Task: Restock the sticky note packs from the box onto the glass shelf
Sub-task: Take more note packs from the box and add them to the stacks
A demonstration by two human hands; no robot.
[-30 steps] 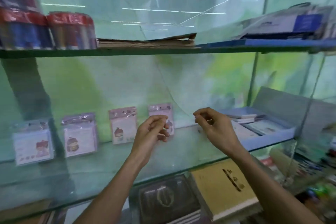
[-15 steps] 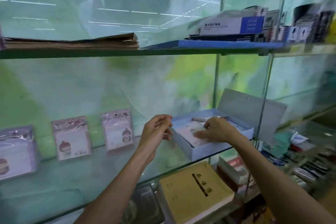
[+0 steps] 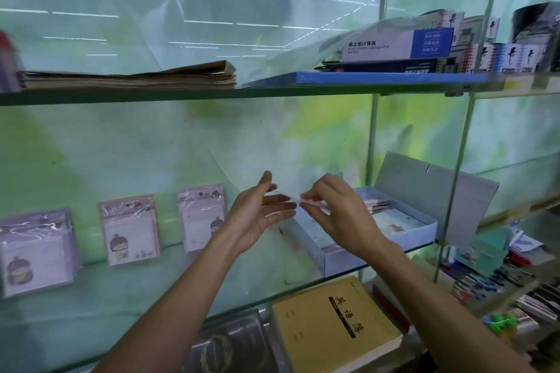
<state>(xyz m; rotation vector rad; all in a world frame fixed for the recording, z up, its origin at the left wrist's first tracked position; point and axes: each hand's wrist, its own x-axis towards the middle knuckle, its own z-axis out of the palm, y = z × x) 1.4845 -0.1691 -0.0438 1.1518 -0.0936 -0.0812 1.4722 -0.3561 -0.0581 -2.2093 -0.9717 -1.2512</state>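
Three pink sticky note packs (image 3: 201,217) lean upright against the back wall on the glass shelf (image 3: 169,285), left of my hands. A pale blue box (image 3: 378,247) with its lid up sits on the shelf at the right, with more packs lying inside. My right hand (image 3: 336,215) pinches a thin sticky note pack (image 3: 295,199), seen edge-on, above the box's left end. My left hand (image 3: 257,215) is spread open just left of it, fingertips close to the pack's edge.
The shelf above carries a stack of brown paper (image 3: 130,79), a calculator box (image 3: 397,45) and small cartons. Below the glass lie a yellow exercise book (image 3: 333,324) and a dark wrapped item. A metal upright (image 3: 454,179) separates a crowded stationery rack at the right.
My right hand has come up out of the box holding a pack and moved left toward my left hand, which has opened. The camera has swung right.
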